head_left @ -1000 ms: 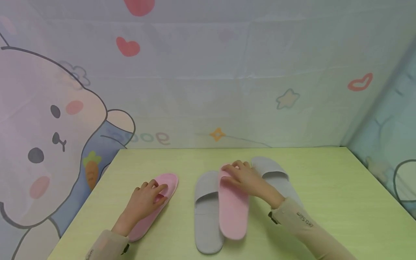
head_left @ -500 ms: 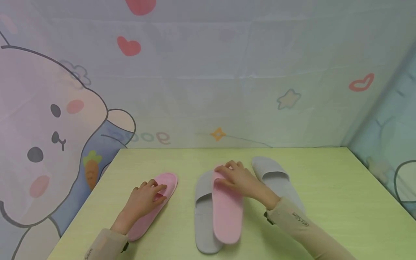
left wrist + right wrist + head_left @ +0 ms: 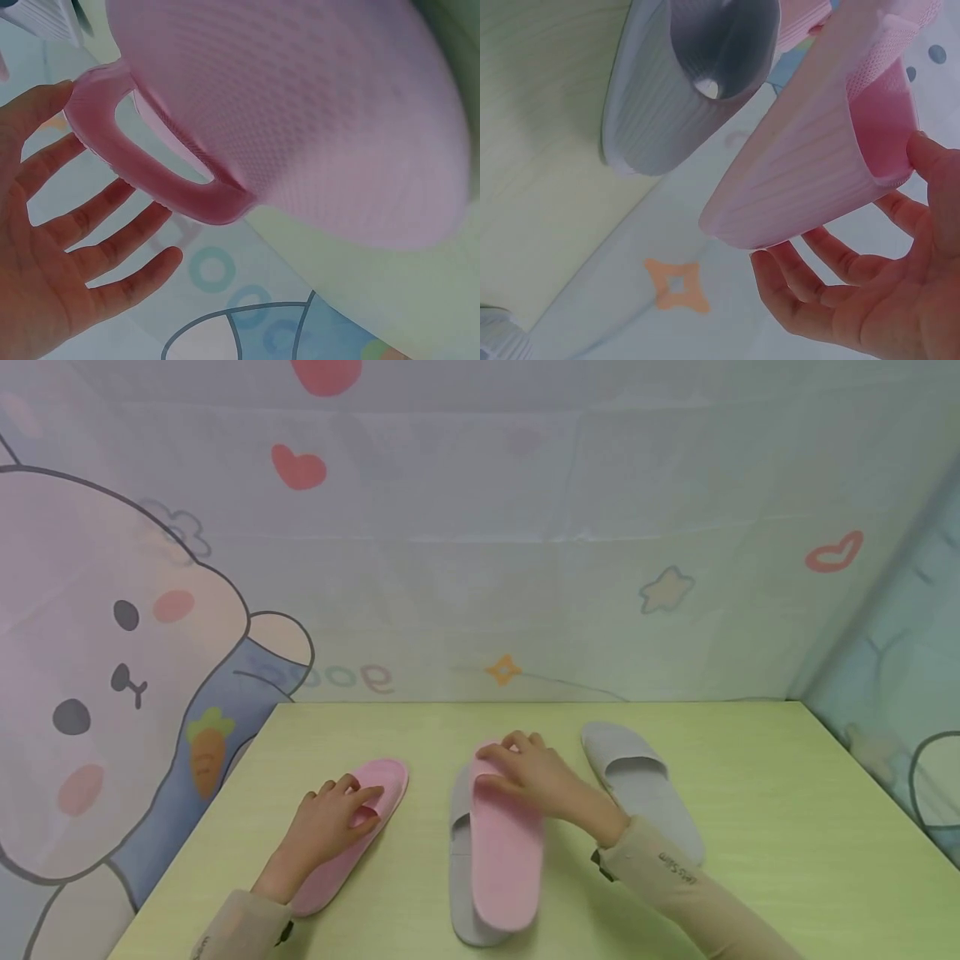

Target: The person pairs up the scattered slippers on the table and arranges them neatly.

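At the left of the table lies a pink slipper (image 3: 333, 877), and my left hand (image 3: 324, 822) holds it by the strap. In the left wrist view, the thumb and spread fingertips sit along the edges of that strap (image 3: 142, 161). My right hand (image 3: 536, 781) grips a second pink slipper (image 3: 508, 868) at its strap and toe end. This slipper is raised over a grey slipper (image 3: 460, 852) in the middle and partly covers it. The right wrist view has the thumb at the strap opening of the pink slipper (image 3: 787, 180) and the fingers under its front.
Another grey slipper (image 3: 660, 814) lies tilted on the table to the right, close to my right forearm. The pale green table (image 3: 787, 827) ends at a printed cloth backdrop (image 3: 465, 568) behind and at the sides.
My right hand has carried its pink slipper leftward and slightly nearer, from between the grey slippers to over the middle one. My left hand and its slipper have stayed almost still.
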Demonstrator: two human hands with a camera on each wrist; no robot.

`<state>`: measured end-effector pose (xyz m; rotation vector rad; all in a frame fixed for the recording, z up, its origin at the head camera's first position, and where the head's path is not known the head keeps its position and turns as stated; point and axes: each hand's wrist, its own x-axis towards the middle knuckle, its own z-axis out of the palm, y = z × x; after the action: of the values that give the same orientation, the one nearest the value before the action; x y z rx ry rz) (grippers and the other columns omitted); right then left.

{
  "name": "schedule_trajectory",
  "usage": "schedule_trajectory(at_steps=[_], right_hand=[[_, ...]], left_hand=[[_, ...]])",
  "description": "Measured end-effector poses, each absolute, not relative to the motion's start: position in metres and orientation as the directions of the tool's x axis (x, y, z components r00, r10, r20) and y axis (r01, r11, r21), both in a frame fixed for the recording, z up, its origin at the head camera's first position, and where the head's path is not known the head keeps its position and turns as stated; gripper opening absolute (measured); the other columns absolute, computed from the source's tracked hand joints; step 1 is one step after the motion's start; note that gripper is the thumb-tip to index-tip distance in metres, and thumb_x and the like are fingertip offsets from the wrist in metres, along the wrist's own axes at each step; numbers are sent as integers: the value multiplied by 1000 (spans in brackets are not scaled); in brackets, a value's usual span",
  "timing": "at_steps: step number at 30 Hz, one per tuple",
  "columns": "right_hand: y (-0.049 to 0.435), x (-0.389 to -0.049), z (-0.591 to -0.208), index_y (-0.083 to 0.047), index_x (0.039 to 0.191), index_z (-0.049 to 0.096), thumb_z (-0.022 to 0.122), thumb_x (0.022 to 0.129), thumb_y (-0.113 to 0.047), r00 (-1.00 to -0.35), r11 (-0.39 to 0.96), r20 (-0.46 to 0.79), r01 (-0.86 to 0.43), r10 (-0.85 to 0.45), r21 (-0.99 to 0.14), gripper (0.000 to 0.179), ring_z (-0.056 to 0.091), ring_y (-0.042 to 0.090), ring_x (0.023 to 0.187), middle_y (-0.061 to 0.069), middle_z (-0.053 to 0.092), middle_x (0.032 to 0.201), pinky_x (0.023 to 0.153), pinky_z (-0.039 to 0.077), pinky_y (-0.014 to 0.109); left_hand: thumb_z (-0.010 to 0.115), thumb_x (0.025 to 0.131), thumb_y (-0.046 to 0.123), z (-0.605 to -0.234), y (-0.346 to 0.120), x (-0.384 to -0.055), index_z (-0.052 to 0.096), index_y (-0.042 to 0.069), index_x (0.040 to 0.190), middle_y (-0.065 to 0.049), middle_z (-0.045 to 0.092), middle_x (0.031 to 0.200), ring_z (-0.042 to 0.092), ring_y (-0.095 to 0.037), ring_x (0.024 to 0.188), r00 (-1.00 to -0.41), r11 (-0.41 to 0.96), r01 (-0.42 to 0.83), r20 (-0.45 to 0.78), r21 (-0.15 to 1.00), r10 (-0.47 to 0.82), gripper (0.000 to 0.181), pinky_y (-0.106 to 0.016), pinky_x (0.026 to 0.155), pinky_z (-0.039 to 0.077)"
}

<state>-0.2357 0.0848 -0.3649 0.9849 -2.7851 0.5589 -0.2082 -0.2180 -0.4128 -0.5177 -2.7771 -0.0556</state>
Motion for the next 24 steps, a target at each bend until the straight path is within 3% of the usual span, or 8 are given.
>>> schedule_trajectory(at_steps=[24], right_hand=[[51, -239, -369, -28, 120, 51, 45, 87, -50, -769, 720, 238, -639, -593, -270, 40, 44, 23, 99, 6, 53, 110, 77, 37, 40]], left_hand=[[72, 70, 32, -416, -222, -209, 62, 24, 105, -3, 56, 91, 51, -22, 73, -894, 939, 345, 312, 19, 322, 37, -39, 55, 40]])
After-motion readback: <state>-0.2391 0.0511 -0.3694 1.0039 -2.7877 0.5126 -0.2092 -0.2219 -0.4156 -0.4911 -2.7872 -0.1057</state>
